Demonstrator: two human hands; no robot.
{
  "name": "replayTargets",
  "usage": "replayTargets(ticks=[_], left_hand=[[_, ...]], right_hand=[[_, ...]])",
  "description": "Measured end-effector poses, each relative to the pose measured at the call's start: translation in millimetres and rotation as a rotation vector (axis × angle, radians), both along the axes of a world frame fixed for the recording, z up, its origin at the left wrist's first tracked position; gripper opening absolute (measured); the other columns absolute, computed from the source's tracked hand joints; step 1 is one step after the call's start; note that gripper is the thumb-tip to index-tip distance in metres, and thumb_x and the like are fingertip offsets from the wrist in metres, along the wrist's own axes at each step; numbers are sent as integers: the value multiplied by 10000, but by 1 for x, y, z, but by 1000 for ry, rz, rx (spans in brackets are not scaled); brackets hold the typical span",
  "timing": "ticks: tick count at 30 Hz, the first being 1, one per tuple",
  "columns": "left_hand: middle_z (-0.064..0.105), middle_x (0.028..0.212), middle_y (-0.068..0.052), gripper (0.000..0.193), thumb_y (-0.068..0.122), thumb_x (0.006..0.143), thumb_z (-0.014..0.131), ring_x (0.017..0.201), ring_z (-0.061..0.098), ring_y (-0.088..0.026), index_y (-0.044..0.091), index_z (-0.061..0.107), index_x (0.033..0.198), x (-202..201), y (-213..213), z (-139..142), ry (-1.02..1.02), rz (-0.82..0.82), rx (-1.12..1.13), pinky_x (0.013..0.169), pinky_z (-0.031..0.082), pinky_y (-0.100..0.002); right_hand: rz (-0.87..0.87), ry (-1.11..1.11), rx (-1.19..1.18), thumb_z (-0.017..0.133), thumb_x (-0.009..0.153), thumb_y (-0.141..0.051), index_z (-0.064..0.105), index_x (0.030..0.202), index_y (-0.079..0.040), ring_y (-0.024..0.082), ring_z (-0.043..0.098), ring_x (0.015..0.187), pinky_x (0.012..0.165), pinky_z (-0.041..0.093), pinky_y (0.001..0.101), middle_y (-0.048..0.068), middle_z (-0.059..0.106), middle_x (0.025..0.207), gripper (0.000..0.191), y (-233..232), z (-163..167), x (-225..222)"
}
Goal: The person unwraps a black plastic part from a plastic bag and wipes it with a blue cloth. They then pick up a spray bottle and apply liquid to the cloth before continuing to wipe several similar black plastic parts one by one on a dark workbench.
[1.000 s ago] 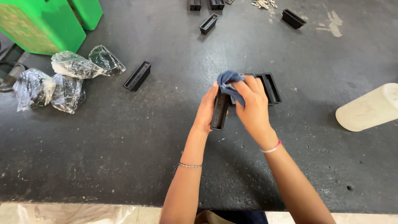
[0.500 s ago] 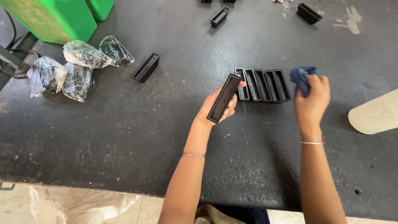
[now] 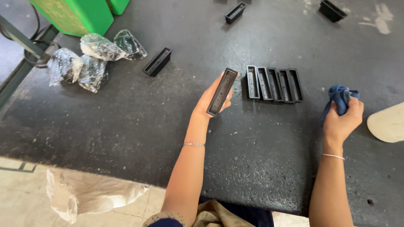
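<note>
My left hand (image 3: 210, 101) grips a long, narrow black plastic tray (image 3: 222, 91), tilted, its hollow side facing up, just left of a row of several like trays (image 3: 274, 84) lying side by side on the dark table (image 3: 126, 126). My right hand (image 3: 343, 120) is off to the right, closed around a crumpled blue cloth (image 3: 340, 97) held a little above the table.
Single black trays lie at the left (image 3: 157, 62), at the far middle (image 3: 235, 12) and at the far right (image 3: 332, 10). Several plastic-wrapped bundles (image 3: 92, 59) sit beside a green box (image 3: 75, 14) at the far left. A cream cylinder (image 3: 388, 122) rests at the right edge.
Both hands were together, with the cloth rubbing the tray. They have separated: the right hand carried the cloth to the right, and the left hand keeps the tray near the row.
</note>
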State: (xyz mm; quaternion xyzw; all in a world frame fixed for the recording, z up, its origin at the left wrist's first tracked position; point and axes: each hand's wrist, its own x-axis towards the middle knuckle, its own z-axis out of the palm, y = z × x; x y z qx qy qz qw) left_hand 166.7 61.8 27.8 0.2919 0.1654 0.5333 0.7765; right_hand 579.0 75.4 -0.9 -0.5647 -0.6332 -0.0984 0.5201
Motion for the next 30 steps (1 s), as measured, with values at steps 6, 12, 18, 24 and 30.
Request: replayTargets(ticks=[6, 12, 18, 24, 30], left_hand=[[590, 717, -58, 520, 395, 1136, 424, 476, 486, -113, 13, 460, 1487, -18, 1, -17, -193, -44, 194, 429, 371, -235], [598, 730, -58, 508, 364, 1131, 443, 483, 519, -104, -5, 454, 1480, -25, -1, -22, -238, -36, 244, 410, 399, -219], [596, 742, -51, 514, 348, 1116, 457, 511, 531, -103, 6, 439, 1499, -27, -1, -25, -259, -37, 262, 457, 414, -231], [598, 722, -44, 453, 383, 1110, 463, 501, 502, -122, 43, 539, 1401, -28, 11, -44, -234, 153, 40, 452, 389, -272], [590, 717, -75, 432, 393, 1064, 460, 548, 522, -164, 94, 591, 1346, -34, 31, -69, -388, 253, -119, 474, 406, -301]], right_hand=[[19, -20, 3, 702, 929, 77, 612, 1112, 48, 362, 643, 1071, 1040, 503, 422, 192, 629, 1146, 205, -2, -3, -1], [29, 21, -7, 708, 937, 71, 613, 1091, 49, 336, 649, 1062, 1043, 504, 420, 181, 632, 1145, 181, -3, -5, 1], [55, 47, 6, 697, 944, 80, 620, 1115, 55, 322, 655, 1088, 1070, 509, 406, 175, 635, 1178, 189, -3, -8, 3], [38, 59, -16, 707, 933, 72, 608, 1096, 50, 311, 655, 1065, 1044, 508, 395, 169, 636, 1159, 192, -1, -10, 4], [55, 56, -5, 707, 933, 77, 624, 1098, 41, 305, 653, 1056, 1037, 507, 398, 164, 639, 1137, 188, -1, -10, 4]])
